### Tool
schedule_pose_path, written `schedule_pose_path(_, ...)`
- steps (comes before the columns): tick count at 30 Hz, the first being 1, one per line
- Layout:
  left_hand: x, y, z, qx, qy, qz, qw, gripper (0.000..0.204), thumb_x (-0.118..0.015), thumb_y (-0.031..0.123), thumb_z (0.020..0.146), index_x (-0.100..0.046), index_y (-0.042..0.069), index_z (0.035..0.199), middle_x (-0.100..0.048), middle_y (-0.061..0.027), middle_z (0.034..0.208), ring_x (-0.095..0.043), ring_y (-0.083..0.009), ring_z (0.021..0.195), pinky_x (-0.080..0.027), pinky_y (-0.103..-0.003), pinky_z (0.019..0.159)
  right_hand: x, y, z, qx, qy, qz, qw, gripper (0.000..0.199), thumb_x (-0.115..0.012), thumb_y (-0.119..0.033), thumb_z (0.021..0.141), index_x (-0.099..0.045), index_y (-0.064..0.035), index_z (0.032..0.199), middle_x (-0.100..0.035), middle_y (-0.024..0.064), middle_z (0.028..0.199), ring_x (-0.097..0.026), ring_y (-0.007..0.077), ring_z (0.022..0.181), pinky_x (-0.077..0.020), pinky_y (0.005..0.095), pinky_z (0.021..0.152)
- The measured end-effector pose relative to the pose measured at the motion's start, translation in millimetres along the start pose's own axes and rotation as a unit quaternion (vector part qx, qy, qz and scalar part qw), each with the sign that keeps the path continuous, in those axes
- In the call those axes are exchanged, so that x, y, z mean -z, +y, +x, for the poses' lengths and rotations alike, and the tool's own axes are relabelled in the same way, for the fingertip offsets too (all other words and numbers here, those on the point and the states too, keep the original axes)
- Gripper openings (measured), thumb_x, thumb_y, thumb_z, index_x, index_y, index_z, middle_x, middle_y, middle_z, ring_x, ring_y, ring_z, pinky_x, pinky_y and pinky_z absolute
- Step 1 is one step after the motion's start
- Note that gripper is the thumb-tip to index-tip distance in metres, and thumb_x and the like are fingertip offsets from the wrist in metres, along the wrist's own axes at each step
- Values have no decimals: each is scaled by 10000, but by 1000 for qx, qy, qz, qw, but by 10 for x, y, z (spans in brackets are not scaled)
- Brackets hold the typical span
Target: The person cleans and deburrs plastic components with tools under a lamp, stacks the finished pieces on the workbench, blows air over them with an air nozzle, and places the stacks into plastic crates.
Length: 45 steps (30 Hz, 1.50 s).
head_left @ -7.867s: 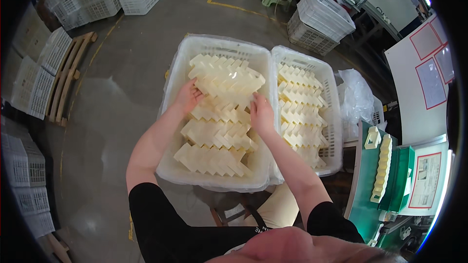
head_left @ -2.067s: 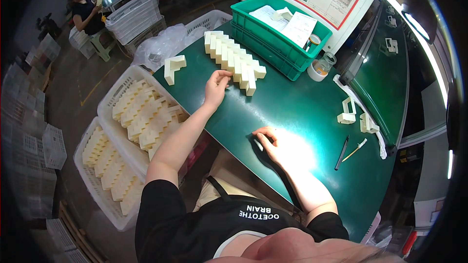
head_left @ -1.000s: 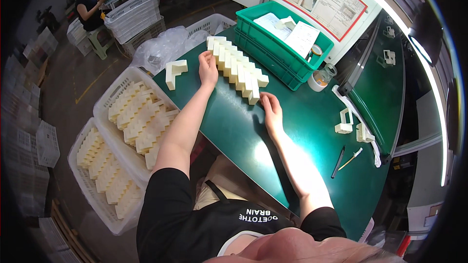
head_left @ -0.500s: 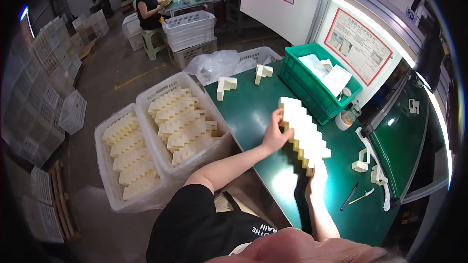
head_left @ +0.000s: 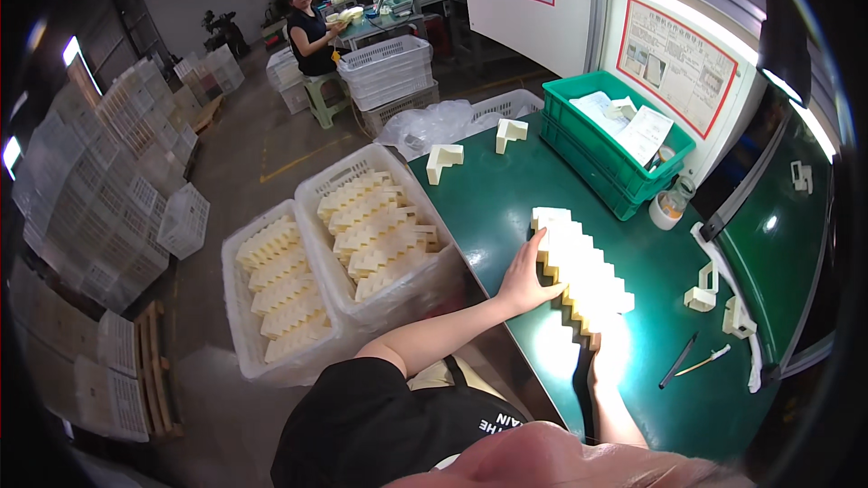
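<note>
A long stack of nested cream-white plastic corner pieces (head_left: 586, 264) is between my hands over the green table, its stepped edges glaring under the lamp. My left hand (head_left: 526, 282) grips the stack's left side, thumb and fingers spread along it. At the near end, my right hand (head_left: 610, 363) holds the stack; strong light washes out its fingers. Two single corner pieces, one L-shaped (head_left: 443, 163) and another (head_left: 511, 134), stand at the table's far left edge. Left of the table, two lined crates, the nearer-table one (head_left: 316, 188) and the outer one (head_left: 237, 307), hold rows of similar stacks.
A green bin (head_left: 588, 161) with papers stands at the back beside a small jar (head_left: 671, 206). Two white brackets (head_left: 701, 294), a pen (head_left: 678, 361) and a thin brush (head_left: 703, 361) lie at right. A co-worker (head_left: 312, 34) sits far off behind stacked crates (head_left: 389, 72).
The head view has shifted, so the scene sits further right. The stack has come lower toward the table, and both hands still hold it.
</note>
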<state>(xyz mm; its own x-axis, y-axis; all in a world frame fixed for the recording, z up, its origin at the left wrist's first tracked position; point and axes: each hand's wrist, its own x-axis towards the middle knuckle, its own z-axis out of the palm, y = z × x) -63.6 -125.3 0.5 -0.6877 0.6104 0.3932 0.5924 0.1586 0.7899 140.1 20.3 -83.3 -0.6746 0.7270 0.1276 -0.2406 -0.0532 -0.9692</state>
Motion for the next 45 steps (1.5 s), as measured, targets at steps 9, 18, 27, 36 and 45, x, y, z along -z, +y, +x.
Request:
schedule_pose_path(9, 59, -26, -3, 18, -5, 33, 999, 1005, -816, 299, 695, -207, 84, 1464, -380, -213, 1401, -398, -363, 1313, -344, -444, 1092, -110, 102, 77, 15, -1, 30, 999, 354, -525, -285, 978, -526, -28, 1221, -568, 60, 1127, -534, 165, 1013, -418, 318, 902)
schedule_pose_path(18, 86, -4, -26, 0, 14, 24, 1000, 997, -814, 292, 687, -218, 98, 1462, -407, -217, 1363, -410, -382, 1288, -347, -459, 1090, -246, -41, 178, 36, -9, 28, 999, 325, -543, -277, 971, -536, -29, 1182, -566, 40, 1051, -523, 144, 928, -410, 298, 821)
schedule_pose_path(27, 79, 4, -13, 11, 11, 17, 1000, 966, -816, 277, 681, -252, 118, 1450, -437, -191, 1332, -443, -373, 1250, -371, -452, 1069, -521, -188, 366, 61, -20, 35, 997, 298, -561, -269, 963, -547, -31, 1143, -564, 21, 974, -512, 122, 844, -401, 279, 740)
schedule_pose_path(36, 73, 11, -9, -4, 26, 16, 1000, 959, -817, 278, 672, -268, 128, 1444, -456, -183, 1287, -458, -360, 1224, -388, -443, 1051, -710, -375, 380, 70, -25, 27, 997, 272, -578, -260, 956, -557, -32, 1104, -562, 2, 897, -501, 101, 759, -392, 259, 659)
schedule_pose_path(45, 55, 52, -59, 10, 22, 30, 999, 992, -812, 267, 669, -230, 140, 1461, -442, -179, 1243, -454, -366, 1198, -393, -447, 1039, -719, -601, 320, 66, -16, -4, 998, 248, -596, -252, 949, -568, -34, 1065, -560, -18, 820, -489, 80, 674, -383, 239, 578)
